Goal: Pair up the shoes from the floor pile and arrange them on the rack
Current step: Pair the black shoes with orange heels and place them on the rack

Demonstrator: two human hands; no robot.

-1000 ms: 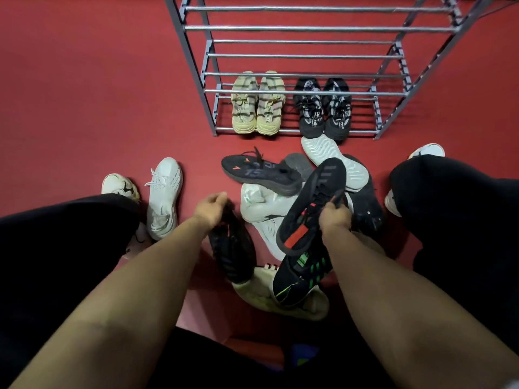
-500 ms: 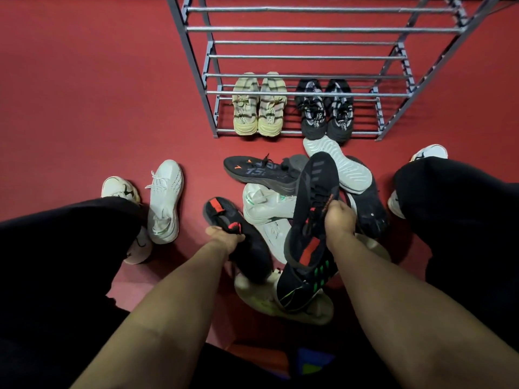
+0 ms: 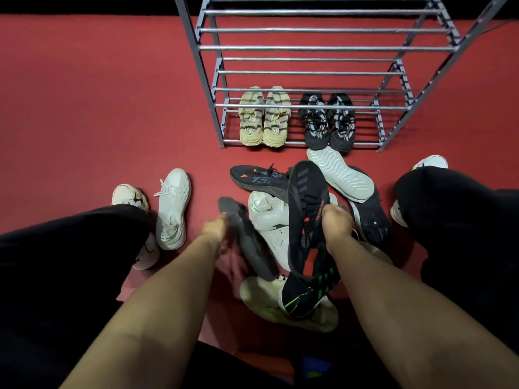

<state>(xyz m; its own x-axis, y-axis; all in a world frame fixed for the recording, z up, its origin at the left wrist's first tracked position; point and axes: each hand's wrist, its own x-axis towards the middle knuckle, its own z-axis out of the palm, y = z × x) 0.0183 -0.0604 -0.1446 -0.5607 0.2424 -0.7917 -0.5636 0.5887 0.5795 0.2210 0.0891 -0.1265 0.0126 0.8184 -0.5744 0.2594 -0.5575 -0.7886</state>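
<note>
Two black shoes are held above the floor pile point(image 3: 280, 220), one gripped in the left hand point(image 3: 214, 228) and one in the right hand point(image 3: 335, 220); pairing is judged underway, with side-by-side placement on the rack point(image 3: 309, 108) called for next.

— What's in each hand?
— Left hand point(image 3: 214, 227) grips a blurred black shoe point(image 3: 247, 237); right hand point(image 3: 335, 220) grips a black sneaker point(image 3: 304, 203) above the floor pile point(image 3: 280, 301).
— The rack point(image 3: 309, 49)?
— Two pairs — bottom shelf.

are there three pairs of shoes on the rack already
No, only two pairs sit on the rack: a beige pair and a black pair.
</note>
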